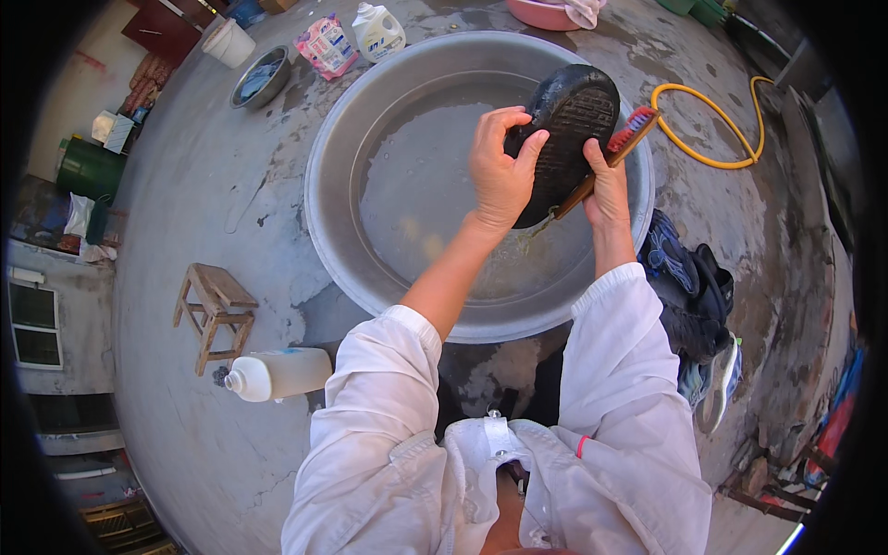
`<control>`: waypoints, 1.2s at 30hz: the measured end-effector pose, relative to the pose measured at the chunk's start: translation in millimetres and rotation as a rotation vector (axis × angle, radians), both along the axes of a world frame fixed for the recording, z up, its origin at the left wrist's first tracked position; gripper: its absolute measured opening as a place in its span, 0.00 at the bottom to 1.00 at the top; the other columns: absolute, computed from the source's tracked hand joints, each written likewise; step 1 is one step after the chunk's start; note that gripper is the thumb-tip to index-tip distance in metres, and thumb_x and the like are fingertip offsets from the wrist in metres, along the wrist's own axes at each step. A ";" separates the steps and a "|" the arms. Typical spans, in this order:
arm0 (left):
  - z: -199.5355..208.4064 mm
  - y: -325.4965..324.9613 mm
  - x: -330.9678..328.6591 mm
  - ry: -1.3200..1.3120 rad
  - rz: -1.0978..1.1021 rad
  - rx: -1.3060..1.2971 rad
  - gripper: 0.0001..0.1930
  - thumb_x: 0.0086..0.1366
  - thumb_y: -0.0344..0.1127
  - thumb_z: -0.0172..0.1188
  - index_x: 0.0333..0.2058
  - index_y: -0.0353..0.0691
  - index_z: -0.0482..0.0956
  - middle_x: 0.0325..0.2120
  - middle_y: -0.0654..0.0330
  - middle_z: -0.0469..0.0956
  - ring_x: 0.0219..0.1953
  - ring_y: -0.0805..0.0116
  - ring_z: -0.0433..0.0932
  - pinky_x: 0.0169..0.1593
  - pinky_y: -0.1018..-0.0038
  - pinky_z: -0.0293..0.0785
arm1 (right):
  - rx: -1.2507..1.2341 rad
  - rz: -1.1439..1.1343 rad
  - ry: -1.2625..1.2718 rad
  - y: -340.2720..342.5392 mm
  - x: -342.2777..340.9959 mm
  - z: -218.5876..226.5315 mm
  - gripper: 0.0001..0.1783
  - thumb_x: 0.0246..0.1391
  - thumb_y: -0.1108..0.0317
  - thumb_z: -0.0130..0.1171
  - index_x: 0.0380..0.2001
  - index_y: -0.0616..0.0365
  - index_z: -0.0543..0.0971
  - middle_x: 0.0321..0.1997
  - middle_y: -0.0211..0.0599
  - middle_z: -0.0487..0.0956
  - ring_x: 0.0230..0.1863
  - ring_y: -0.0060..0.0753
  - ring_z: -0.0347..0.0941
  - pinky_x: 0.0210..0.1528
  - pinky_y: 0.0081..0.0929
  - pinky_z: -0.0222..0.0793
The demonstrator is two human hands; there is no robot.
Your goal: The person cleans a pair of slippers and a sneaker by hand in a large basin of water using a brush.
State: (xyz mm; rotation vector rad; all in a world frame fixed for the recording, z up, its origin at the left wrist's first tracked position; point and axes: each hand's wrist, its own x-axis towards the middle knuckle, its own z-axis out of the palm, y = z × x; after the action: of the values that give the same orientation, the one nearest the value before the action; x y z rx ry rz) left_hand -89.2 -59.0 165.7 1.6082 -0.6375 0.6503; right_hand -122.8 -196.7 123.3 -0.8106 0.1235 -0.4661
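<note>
- Shoe (566,129): one, black, patterned sole turned to the wearer; held tilted over the right part of the basin.
- Brush (638,135): one, wooden back, red bristles at the upper end; slanting along the sole's right side.
- Right hand (607,185): grip clamped on the brush, thumb against the sole; fingers behind hidden, though they probably share the shoe's weight.
- Left hand (502,171): thumb and forefinger at the shoe's left edge, tips near each other; cannot tell whether this grip is clamped or merely touching.
- Basin (339,185): large, round, grey metal, on the ground; holds cloudy water (425,148).
- Right of basin: shoe pile (684,287), close by; yellow hose (721,165), looped.
- Left: wooden stool (217,294); pale jug (291,374) on its side.
- Beyond: white bottle (377,35), upright; pink bag (326,48); small bowl (271,94) with blue cloth.

Hazards, as judged: the shoe, if wet and slick, could slip into the water and splash the sleeves; the right grip, burdened with two items, could lose the brush; the jug, if uncapped, could leak.
</note>
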 end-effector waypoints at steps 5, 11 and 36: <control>4.1 -2.3 -0.2 -0.018 0.039 -0.019 0.10 0.49 0.26 0.63 0.31 0.35 0.73 0.32 0.58 0.73 0.33 0.68 0.74 0.39 0.74 0.73 | -0.028 -0.078 -0.004 -2.1 -0.5 2.0 0.31 0.39 0.69 0.68 0.46 0.60 0.66 0.44 0.34 0.73 0.45 0.28 0.69 0.50 0.25 0.64; 1.9 1.4 -1.8 -0.006 0.101 0.028 0.11 0.47 0.25 0.64 0.30 0.36 0.73 0.29 0.59 0.73 0.28 0.70 0.74 0.35 0.76 0.72 | -0.088 -0.097 0.018 -2.6 -1.3 4.4 0.31 0.37 0.70 0.69 0.46 0.60 0.65 0.44 0.34 0.72 0.45 0.28 0.68 0.50 0.25 0.63; -6.7 4.4 7.4 -0.167 0.079 0.214 0.07 0.52 0.28 0.58 0.26 0.38 0.68 0.26 0.57 0.68 0.30 0.59 0.67 0.34 0.68 0.65 | -0.006 -0.020 0.114 1.0 2.4 -10.4 0.25 0.43 0.67 0.65 0.44 0.61 0.69 0.42 0.35 0.74 0.42 0.29 0.71 0.47 0.26 0.65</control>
State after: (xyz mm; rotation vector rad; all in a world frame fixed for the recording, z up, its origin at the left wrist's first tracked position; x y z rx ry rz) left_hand -81.7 -54.6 159.0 1.7968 -0.7910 0.8020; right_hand -120.4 -195.7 112.9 -0.8423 0.2357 -0.4388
